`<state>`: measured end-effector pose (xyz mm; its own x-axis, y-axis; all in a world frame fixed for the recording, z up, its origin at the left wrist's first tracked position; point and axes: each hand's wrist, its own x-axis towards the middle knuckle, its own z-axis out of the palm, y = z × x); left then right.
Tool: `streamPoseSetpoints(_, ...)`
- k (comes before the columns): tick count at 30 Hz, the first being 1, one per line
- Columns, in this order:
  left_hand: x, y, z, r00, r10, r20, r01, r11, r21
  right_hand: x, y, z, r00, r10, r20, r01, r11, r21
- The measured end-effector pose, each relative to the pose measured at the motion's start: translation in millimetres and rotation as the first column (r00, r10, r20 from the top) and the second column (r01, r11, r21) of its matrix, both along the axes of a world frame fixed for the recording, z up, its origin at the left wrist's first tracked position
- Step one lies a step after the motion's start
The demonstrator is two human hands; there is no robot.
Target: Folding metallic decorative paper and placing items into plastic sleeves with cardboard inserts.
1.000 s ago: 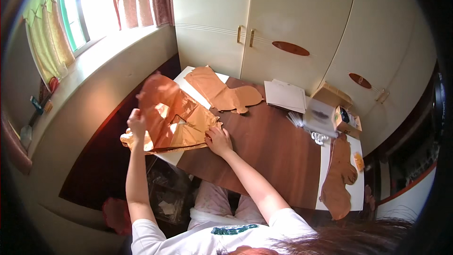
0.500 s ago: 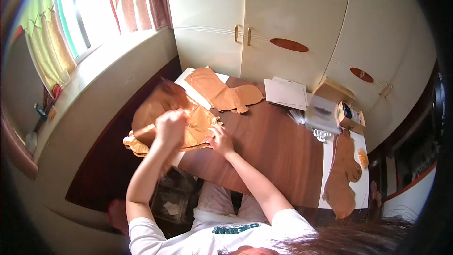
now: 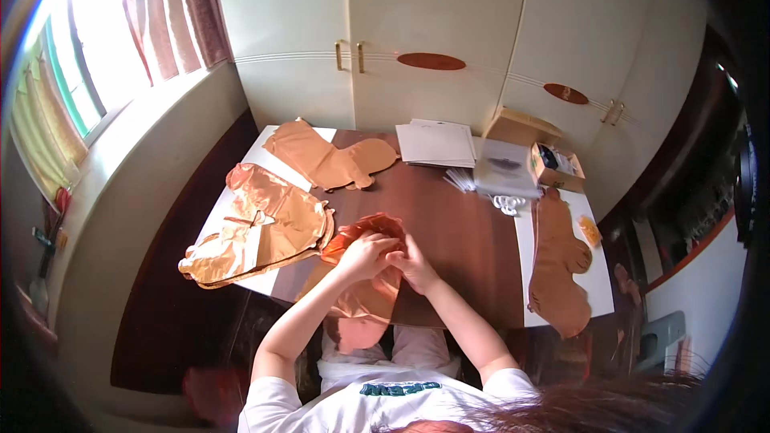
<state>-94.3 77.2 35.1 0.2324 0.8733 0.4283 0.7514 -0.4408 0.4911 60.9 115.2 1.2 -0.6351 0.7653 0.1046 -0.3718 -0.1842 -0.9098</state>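
At the table's front edge, both hands hold a flat, shiny brown foil balloon. Its upper part is bunched and reddish, and its lower end hangs over the edge toward my lap. My left hand is closed on the upper part, fingers bent over it. Close against it, my right hand has its fingers curled at the foil's right side; its fingertips are partly hidden. To the left lies a pile of similar flat foil balloons, with a small pale strip on top.
Another group of flat brown foil balloons lies at the far left, and one more stack at the right. White sheets, a clear plastic bag, an open box, white coils and a yellow packet sit toward the back right.
My left hand has moved from above the left pile to the front middle, bringing a foil balloon. My right hand has left the pile's edge and joined it. The view has turned right.
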Motion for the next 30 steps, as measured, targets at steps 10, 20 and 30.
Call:
streamPoseSetpoints(10,6,35,-54,0.889,-0.1,-0.447,-0.005,0.974,-0.228,87,69,-32,0.678,-0.479,0.557,0.258,0.866,0.429)
streamPoseSetpoints(20,-6,107,-37,0.758,-0.156,-0.633,0.016,0.975,-0.222,97,26,-1,0.424,-0.767,0.481,-0.321,0.369,0.872)
streamPoseSetpoints(30,0,127,-42,0.887,-0.151,-0.437,0.03,0.962,-0.272,255,63,-40,0.201,-0.889,0.412,0.152,0.443,0.883)
